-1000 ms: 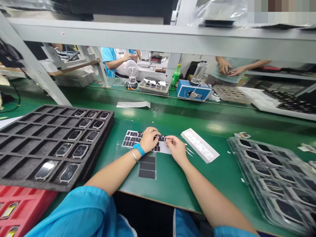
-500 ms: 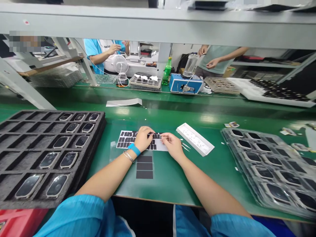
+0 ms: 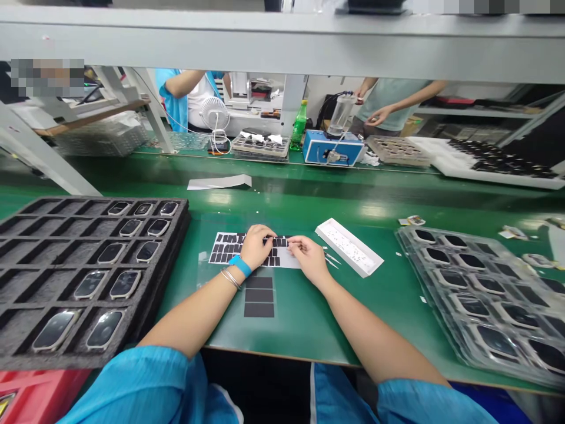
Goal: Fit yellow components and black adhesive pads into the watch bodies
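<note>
A white sheet (image 3: pixel 289 259) with rows of small black pieces (image 3: pixel 219 257) lies on the green table in front of me. My left hand (image 3: pixel 257 246) is over its middle, fingers curled and thumb close to them at the upper row. On the sheet's right end, my right hand (image 3: pixel 309 258) pinches thumb and fingers together beside that row. Whatever sits in either set of fingertips is too small to make out. Three dark rectangles (image 3: pixel 259 296) on clear film lie below the sheet. Tweezers (image 3: pixel 332 259) lie just right of my right hand.
A white box (image 3: pixel 350 247) with tiny white bits stands at right. Dark foam trays (image 3: pixel 26 297) with watches are at left, clear plastic trays (image 3: pixel 445 318) with watches at right. A paper strip (image 3: pixel 219 182) lies behind. Two people work beyond a fan (image 3: pixel 214 112) and blue machine (image 3: pixel 332 147).
My hands stay almost in place over the sheet. Across the bench, one person's arm has risen. The view has shifted slightly.
</note>
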`<state>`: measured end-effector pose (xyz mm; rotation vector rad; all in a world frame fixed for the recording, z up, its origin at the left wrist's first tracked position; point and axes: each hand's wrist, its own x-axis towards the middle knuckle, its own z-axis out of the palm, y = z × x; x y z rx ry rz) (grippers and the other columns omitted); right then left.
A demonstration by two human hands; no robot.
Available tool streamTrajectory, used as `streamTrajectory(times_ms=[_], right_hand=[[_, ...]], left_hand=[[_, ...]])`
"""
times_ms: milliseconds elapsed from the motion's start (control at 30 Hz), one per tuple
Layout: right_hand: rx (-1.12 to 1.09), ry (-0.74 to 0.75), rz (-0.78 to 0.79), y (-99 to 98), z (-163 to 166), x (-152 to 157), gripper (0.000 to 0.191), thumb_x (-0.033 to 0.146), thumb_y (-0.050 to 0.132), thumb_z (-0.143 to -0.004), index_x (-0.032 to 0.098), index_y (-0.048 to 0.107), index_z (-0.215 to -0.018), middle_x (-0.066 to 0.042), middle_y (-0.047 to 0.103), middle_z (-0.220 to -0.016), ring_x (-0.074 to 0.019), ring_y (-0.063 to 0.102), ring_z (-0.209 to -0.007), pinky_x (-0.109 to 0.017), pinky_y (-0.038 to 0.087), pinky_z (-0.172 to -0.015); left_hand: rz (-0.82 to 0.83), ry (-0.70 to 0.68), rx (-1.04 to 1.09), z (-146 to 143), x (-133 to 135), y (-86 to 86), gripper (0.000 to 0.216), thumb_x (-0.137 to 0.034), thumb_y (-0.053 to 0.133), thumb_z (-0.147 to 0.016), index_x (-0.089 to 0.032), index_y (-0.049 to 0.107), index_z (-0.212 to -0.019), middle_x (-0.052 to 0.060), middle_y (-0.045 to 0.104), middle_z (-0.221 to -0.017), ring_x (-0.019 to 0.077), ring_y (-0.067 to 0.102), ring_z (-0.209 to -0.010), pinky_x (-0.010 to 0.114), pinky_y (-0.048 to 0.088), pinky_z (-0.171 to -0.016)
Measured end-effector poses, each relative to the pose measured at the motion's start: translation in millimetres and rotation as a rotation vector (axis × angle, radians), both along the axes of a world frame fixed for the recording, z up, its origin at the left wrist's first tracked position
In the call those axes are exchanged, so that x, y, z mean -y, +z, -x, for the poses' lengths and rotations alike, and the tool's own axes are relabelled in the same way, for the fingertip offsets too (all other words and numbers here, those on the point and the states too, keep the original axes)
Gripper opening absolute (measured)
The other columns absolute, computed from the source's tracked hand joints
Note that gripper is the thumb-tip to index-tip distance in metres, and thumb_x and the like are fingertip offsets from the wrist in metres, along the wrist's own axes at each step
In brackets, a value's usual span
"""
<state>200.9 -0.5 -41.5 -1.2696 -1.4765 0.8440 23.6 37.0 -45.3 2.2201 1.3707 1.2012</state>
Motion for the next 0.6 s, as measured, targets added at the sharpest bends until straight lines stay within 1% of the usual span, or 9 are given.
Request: streamTrajectory(times_ms=[333, 500, 600], right_hand=[[-0.015, -0.005, -0.013, -2.2, 0.1, 0.5, 0.025, 0.033, 0.055, -0.075, 0.02, 0.07, -0.09, -0.004, 0.073, -0.078, -0.0189, 0.068, -0.072, -0.032, 0.054, -0.071], [-0.007, 0.005, -0.018, -1.9, -0.4, 0.2, 0.023, 0.032, 0.055, -0.076, 0.021, 0.07, -0.09, -0.004, 0.073, -0.078, -0.0203, 0.068, -0.074, -0.034, 0.055, -0.071], [-0.024, -0.017, -0.032, 0.2, -0.7, -0.2, 0.021, 0.032, 0.057, -0.076, 0.021, 0.069, -0.089, -0.004, 0.073, -0.078, -0.0197, 0.068, -0.073, -0.034, 0.055, -0.072]], left_hand=[[0.012, -0.014, -0.007, 0.7, -0.1, 1.5, 0.02, -0.006, 0.057, -0.08, -0.021, 0.071, -0.082, 0.004, 0.071, -0.092, 0.0216, 0.062, -0.099, 0.042, 0.05, -0.095], [0.011, -0.02, -0.002, 0.5, 0.6, 3.6, 0.02, -0.008, 0.056, -0.08, -0.021, 0.071, -0.083, 0.005, 0.071, -0.092, 0.0224, 0.062, -0.099, 0.043, 0.05, -0.095], [0.005, -0.035, -0.001, 1.1, 0.1, 3.4, 0.02, -0.007, 0.056, -0.08, -0.021, 0.071, -0.082, 0.005, 0.071, -0.091, 0.0225, 0.062, -0.098, 0.043, 0.05, -0.094]])
